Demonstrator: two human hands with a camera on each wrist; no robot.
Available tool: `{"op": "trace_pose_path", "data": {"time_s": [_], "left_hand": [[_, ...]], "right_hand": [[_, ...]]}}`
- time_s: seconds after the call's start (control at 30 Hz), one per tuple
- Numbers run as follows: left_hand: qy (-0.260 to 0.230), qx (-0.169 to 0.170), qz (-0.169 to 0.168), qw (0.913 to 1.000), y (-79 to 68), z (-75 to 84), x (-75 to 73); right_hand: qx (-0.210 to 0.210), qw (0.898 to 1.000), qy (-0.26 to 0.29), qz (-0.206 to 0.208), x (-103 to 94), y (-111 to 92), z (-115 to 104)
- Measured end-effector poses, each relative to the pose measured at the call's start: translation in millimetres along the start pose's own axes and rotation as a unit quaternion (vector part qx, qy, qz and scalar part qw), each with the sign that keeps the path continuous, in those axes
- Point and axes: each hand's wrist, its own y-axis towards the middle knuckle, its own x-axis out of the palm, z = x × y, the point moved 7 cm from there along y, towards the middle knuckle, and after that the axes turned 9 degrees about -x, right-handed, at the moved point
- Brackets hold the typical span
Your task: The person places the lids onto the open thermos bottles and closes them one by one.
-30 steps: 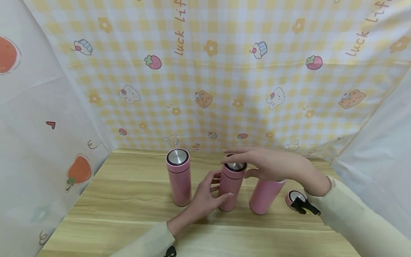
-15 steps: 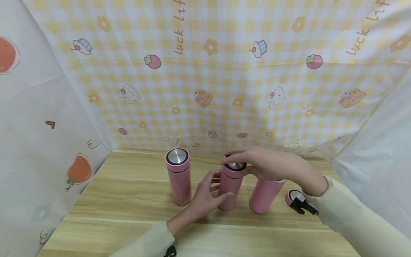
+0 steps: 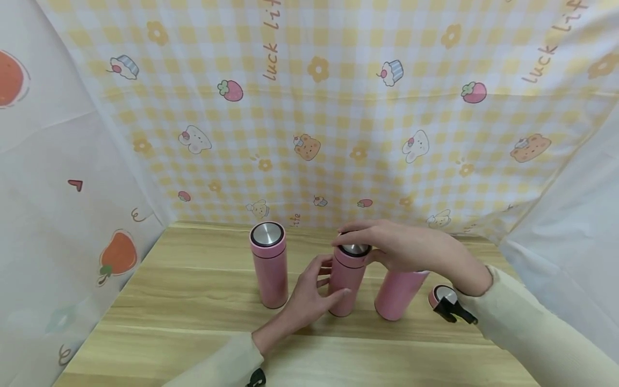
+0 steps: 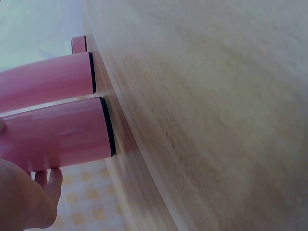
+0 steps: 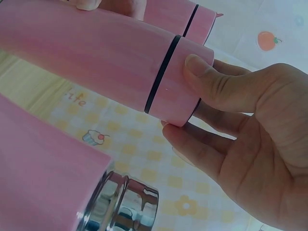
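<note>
A slim, smooth-walled pink middle bottle [image 3: 344,293] stands upright on the bench [image 3: 193,293], whose surface is pale, streaky wood grain. The left hand [image 3: 310,298] has its fingers curled partway around the lower cylinder, thumb on the near side. The right hand [image 3: 403,246] arches over the top, fingers bent just wide enough to pinch the cap's rounded wall between thumb and fingertips; a thin black seam separates cap from body, and a brushed-metal disc tops it inside a dark ring. To its left is a matching capped bottle [image 3: 272,279], glossy and straight-sided. To its right, an uncapped bottle [image 3: 398,295] shows a mirror-bright, stepped metal neck in the right wrist view. Beyond it lies a squat, round loose cap [image 3: 446,293]. Yellow-checked cloth [image 3: 261,129] hangs behind in soft creases.
</note>
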Motion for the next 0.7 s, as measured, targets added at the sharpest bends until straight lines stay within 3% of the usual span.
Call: {"op": "trace_pose_path", "data": {"time_s": [0.27,0.4,0.47,0.7], "left_hand": [[-0.002,0.013,-0.005,0.9999,0.4,-4.1,0.8],[-0.007,0.005,-0.005,1.0,-3.6,10.7,-1.0],[-0.009,0.004,-0.004,0.9999,-3.8,10.6,-1.0],[0.004,0.015,-0.004,0.9999,-1.2,-3.3,-0.1]], "right_hand": [[0.004,1.0,-0.017,0.001,0.3,-0.2,0.5],[-0.008,1.0,-0.028,0.011,0.3,0.3,0.0],[-0.011,0.999,-0.033,0.015,0.2,0.7,-0.4],[-0.003,0.999,-0.043,0.022,2.5,-0.5,-1.0]]}}
